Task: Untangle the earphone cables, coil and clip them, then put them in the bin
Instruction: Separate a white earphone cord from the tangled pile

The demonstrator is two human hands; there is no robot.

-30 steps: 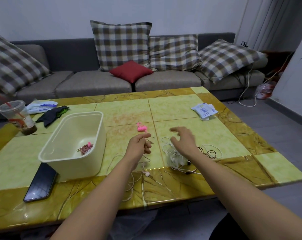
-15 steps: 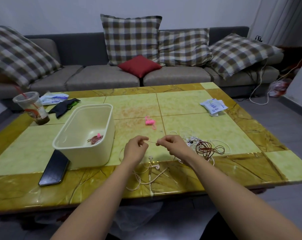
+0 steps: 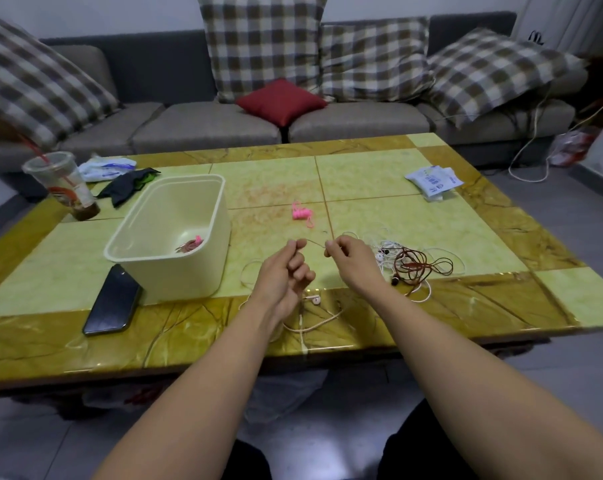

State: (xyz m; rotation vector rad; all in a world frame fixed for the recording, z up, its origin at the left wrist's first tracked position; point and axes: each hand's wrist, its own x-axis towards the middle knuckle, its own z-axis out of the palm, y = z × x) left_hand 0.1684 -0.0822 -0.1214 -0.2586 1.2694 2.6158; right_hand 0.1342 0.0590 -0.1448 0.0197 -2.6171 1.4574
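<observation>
My left hand (image 3: 289,271) and my right hand (image 3: 350,259) each pinch an end of a short stretch of thin earphone cable (image 3: 315,243), held just above the table between them. More of a pale cable with an earbud (image 3: 315,300) trails on the table below my left hand. To the right lies a tangle of white and red-brown earphone cables (image 3: 414,263). The cream plastic bin (image 3: 175,237) stands left of my hands and holds one coiled cable with a pink clip (image 3: 191,244). Pink clips (image 3: 301,213) lie beyond my hands.
A black phone (image 3: 113,301) lies against the bin's near side. A plastic cup with a straw (image 3: 62,183), a dark cloth (image 3: 128,185) and a wipes pack (image 3: 106,168) sit at the back left. A white packet (image 3: 433,178) lies at the back right. A sofa with cushions stands behind the table.
My right hand left the tangle, where it hovered open, and came over to the left hand. Both hands now pinch the same cable. The tangle lies uncovered.
</observation>
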